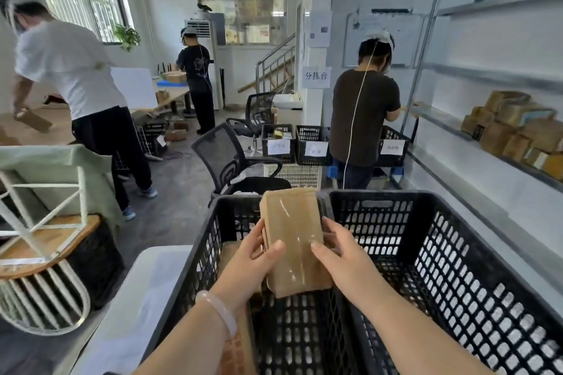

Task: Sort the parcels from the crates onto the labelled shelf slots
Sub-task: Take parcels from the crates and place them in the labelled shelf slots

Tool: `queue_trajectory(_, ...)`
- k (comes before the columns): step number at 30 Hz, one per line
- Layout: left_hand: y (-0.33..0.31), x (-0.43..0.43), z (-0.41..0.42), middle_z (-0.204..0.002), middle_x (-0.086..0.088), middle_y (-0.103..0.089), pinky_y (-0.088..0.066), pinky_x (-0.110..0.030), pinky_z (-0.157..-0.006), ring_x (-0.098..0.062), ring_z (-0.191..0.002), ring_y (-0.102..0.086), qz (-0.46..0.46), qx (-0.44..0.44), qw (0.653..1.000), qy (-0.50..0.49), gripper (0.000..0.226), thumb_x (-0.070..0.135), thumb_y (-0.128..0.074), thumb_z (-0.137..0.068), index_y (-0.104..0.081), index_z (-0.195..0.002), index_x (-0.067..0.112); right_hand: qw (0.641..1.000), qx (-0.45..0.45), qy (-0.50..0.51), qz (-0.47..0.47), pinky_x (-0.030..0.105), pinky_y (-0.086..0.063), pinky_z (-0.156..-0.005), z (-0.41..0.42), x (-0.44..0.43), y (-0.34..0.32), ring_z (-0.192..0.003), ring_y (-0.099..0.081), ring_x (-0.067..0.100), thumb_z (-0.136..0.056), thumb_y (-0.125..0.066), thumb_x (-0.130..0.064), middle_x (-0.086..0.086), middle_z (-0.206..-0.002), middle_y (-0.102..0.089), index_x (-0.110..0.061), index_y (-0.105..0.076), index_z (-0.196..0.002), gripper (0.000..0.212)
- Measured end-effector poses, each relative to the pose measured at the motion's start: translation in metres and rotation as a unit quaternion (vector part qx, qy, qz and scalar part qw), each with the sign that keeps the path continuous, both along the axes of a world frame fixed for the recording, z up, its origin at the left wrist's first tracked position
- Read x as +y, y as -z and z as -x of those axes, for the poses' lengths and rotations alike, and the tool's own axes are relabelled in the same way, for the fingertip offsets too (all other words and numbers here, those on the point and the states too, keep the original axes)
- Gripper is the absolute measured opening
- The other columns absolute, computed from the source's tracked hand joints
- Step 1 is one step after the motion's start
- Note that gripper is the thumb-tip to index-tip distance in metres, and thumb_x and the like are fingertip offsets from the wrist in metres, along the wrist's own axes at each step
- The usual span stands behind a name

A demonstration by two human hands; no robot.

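Holding a flat brown cardboard parcel (295,240) between them, both hands are working above the near black crate (457,268). The left hand (249,256) is gripping the parcel's left edge, thumb lying across its face, with a pale bangle (217,312) sitting on that wrist. The right hand (341,253) is gripping the right edge, its thumb pressing on the taped front. A strip of clear tape is running down the parcel's length, and the parcel is tilting slightly, its top end rising above the crate's far rim. Inside the crate, at its left side beneath the left forearm, more brown cardboard (236,344) is lying; how many pieces cannot be told.

Right of the crate, a white wall shelf (487,152) is carrying a cluster of small cardboard boxes (515,131). Beyond the crate's far rim, a black mesh office chair (225,158) is standing, and further beyond it a person in a dark brown shirt (364,119) is facing the shelf beside three small labelled black bins (310,141). Left of the crate, a person in a white shirt (70,70) is bending forward with a flat parcel in hand, and a white wire frame (45,253) is lying on its side
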State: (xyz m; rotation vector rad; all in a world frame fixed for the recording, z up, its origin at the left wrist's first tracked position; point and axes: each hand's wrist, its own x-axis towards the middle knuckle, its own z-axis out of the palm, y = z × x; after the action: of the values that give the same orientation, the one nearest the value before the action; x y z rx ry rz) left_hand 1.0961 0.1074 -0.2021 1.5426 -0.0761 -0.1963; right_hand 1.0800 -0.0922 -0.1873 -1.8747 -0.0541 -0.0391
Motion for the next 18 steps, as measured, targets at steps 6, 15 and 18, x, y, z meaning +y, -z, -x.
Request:
queue_trajectory(6,0.006,0.006,0.003,-0.122,-0.004,-0.070,-0.056,-0.048,-0.088,-0.030,-0.111,-0.068,0.203,0.097,0.974,0.003,0.053,0.037,-0.070,-0.081,-0.057,-0.132,0.033,0.999,-0.042,0.009,-0.023,0.013,-0.049,-0.076,0.000,0.001,-0.005,-0.110,-0.053,-0.009,-0.092,-0.059,-0.044,-0.024,-0.123,-0.056,-0.047,-0.051,-0.127,0.036)
queue_trajectory(15,0.002,0.004,-0.001,-0.108,0.001,-0.072,-0.060,-0.045,-0.082,-0.015,-0.095,-0.072,0.062,0.008,0.994,-0.091,0.055,0.035,-0.072,-0.083,-0.049,-0.130,0.052,1.000,-0.024,0.007,-0.004,0.024,-0.052,-0.089,0.000,0.000,0.000,-0.110,-0.050,-0.014,-0.080,-0.071,-0.050,-0.038,-0.120,-0.050,-0.057,-0.035,-0.134,0.065)
queue_trajectory(18,-0.004,0.000,0.001,-0.112,0.003,-0.071,-0.061,-0.043,-0.079,-0.016,-0.099,-0.072,0.054,0.014,0.998,-0.030,0.079,0.048,-0.081,-0.064,-0.040,-0.130,0.060,0.996,-0.062,-0.001,0.063,0.006,-0.046,-0.076,0.006,0.001,-0.007,-0.108,-0.040,-0.027,-0.080,-0.072,-0.046,-0.050,-0.115,-0.044,-0.071,-0.027,-0.125,0.069)
